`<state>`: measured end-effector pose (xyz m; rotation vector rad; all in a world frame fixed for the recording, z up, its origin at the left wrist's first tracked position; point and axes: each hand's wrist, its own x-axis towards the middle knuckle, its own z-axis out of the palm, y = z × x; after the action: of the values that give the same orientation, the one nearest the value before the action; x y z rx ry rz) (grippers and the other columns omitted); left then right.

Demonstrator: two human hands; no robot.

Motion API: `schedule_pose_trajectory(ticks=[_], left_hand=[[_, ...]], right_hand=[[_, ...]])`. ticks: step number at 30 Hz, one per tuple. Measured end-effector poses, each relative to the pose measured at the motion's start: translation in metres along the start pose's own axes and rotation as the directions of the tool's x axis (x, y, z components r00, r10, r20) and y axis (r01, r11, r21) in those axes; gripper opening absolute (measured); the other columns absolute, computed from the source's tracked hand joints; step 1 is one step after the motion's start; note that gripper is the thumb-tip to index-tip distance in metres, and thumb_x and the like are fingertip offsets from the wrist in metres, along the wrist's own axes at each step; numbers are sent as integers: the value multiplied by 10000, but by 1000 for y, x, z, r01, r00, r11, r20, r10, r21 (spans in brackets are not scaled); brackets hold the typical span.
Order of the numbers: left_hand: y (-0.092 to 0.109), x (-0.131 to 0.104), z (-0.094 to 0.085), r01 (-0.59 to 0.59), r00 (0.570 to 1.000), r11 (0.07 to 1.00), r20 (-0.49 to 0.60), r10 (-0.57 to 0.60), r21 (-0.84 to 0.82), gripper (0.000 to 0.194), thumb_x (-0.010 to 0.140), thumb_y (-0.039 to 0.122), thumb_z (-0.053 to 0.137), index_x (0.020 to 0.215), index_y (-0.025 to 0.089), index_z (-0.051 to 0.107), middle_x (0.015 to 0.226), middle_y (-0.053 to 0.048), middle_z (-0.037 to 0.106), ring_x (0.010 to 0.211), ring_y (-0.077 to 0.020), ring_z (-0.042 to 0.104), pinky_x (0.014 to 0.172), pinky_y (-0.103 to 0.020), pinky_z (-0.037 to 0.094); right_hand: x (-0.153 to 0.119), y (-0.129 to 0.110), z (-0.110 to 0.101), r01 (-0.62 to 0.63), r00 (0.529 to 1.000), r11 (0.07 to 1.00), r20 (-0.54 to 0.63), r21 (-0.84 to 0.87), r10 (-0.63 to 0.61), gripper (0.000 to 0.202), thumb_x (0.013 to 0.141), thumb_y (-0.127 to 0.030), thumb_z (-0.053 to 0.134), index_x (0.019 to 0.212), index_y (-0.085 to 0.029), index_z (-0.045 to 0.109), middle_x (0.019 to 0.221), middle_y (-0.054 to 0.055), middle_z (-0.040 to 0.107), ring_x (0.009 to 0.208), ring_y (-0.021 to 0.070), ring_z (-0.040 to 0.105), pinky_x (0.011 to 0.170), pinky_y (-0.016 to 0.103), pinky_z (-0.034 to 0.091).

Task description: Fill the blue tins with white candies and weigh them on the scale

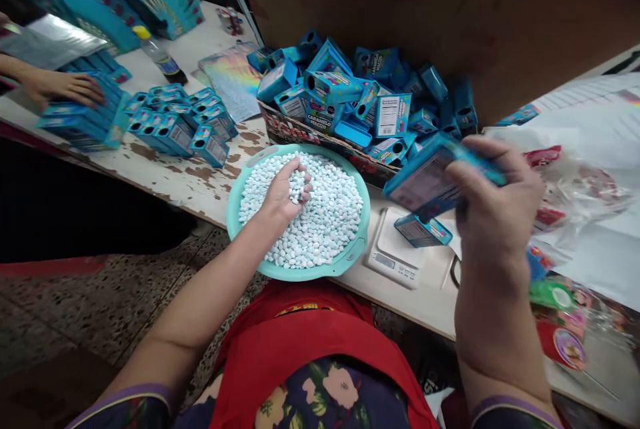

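Note:
My left hand point(286, 194) is in a mint-green basin point(235, 197), palm up, its fingers curled round a handful of small white candies. More of the white candies point(330, 216) fill the basin. My right hand point(500, 189) grips a blue candy box point(425, 176), slightly blurred, above a white digital scale point(395, 262). Another small blue box point(423, 230) lies on the scale's platform. Behind the basin, a carton point(320, 134) is heaped with blue boxes point(327, 92), some with round dark holes.
At left, another person's hand point(67, 87) rests on blue boxes. Grouped boxes point(175, 119), a yellow-capped bottle point(163, 59) and a shiny sheet point(233, 79) are on the worn table. Plastic bags point(580, 189) and a green tape roll point(553, 296) lie at right. Cardboard point(400, 9) stands behind.

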<state>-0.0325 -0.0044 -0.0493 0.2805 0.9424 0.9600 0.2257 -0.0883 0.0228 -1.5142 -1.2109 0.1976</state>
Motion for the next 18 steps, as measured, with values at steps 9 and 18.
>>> schedule_pose_trajectory(ticks=[9,18], left_hand=[[24,-31,54,-336,929,942,156,334,-19,326,768,412,736,748,191,498,614,56,525,441,-46,485,399,-159,378],[12,-21,58,-546,831,834,183,526,81,344,715,407,776,762,193,511,682,53,568,509,-71,572,513,-211,498]], right_hand=[[-56,-25,72,-171,914,983,383,61,135,432,620,-454,871,957,-232,718,876,11,745,749,205,689,695,326,557],[-46,-28,104,-40,854,999,519,18,24,457,689,-376,824,1090,-262,636,1072,33,752,966,262,715,864,396,538]])
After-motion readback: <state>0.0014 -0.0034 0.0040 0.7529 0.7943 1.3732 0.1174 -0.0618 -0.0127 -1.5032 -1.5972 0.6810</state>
